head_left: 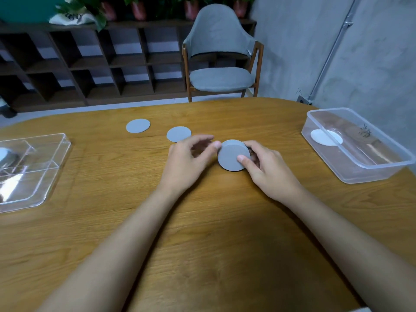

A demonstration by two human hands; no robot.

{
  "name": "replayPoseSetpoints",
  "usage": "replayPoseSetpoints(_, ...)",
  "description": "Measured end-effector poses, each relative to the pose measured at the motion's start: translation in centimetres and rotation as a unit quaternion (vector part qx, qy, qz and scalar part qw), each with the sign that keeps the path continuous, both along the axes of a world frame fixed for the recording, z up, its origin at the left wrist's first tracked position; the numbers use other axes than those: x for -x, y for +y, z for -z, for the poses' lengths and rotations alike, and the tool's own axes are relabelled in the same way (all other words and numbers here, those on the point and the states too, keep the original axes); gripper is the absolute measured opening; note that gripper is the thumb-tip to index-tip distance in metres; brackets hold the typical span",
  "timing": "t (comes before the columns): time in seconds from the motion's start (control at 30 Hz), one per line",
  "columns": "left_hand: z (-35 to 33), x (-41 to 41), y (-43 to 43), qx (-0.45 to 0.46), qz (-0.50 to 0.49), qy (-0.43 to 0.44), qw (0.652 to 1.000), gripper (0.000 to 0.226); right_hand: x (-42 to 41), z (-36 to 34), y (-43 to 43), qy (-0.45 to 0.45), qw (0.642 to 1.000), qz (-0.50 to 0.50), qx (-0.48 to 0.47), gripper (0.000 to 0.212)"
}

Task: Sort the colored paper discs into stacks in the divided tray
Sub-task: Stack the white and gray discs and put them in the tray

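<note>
Head camera: right hand (267, 167) grips the stack of grey round paper discs (234, 156); open left hand (189, 161) touches it; clear divided plastic tray (56, 167) sits far left.

Grey chair (219, 55), dark cubby shelving (90, 64), potted plants (139, 7) perhaps, wooden table (202, 244)

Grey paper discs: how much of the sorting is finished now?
Done: some grey discs sit in the clear divided tray. In hand: the right hand holds a grey disc stack, left hand steadying. Left: two loose grey discs.
</note>
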State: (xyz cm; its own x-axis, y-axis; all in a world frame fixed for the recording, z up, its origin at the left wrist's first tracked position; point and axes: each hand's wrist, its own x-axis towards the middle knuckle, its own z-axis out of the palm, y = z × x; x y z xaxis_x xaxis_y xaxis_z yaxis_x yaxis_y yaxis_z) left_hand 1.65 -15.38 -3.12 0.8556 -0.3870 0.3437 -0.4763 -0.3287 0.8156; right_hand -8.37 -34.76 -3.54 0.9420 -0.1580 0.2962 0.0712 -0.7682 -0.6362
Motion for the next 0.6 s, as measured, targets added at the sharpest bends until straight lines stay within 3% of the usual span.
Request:
replayPoseSetpoints(0.13, 1.1, -3.4, 3.7, -0.127, -0.062, -0.073, 0.987, 0.029, -1.5, -0.1, 1.4, 0.004, 1.000, 0.005, -0.004, 0.030)
replayPoseSetpoints(0.23, 1.9, -6.0, 4.9, -0.205, -0.066, -0.053, 0.975, 0.044, -2.9, -0.3, 2.3, 0.006, 1.000, 0.013, -0.011, 0.033)
replayPoseSetpoints(0.43, 1.6, -8.4, 3.8, -0.237, -0.065, -0.046, 0.968, 0.066, -5.3, 0.3, 3.7, -0.007, 0.999, 0.040, -0.029, 0.035)
replayPoseSetpoints(0.6, 1.6, -9.5, 3.7, -0.258, -0.078, -0.103, 0.957, 0.051, -5.3, 1.3, 3.9, -0.009, 0.998, 0.048, -0.045, 0.034)
